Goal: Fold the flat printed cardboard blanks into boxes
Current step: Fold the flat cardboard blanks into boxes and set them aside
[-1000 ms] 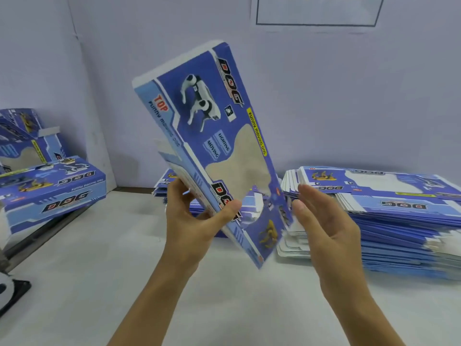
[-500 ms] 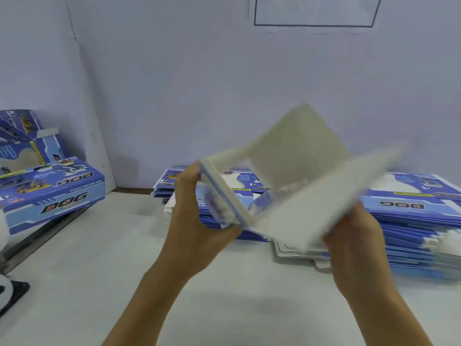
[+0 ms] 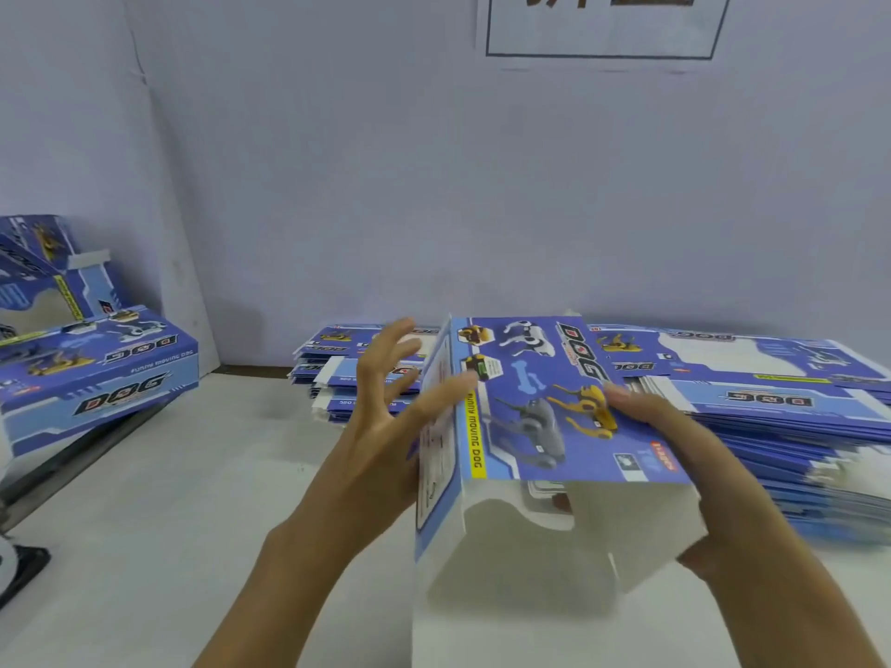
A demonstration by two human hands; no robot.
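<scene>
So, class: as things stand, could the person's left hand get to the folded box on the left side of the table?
Probably yes. The left hand is open, only its thumb touching the half-formed box, which the right hand grips. Bare table lies between it and the folded box; whether the arm stretches that far is unclear.

Even, soft light; slight motion blur

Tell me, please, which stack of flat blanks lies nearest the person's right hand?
The tall stack at far right, just behind the right hand; the smaller stack sits behind the left.
</scene>
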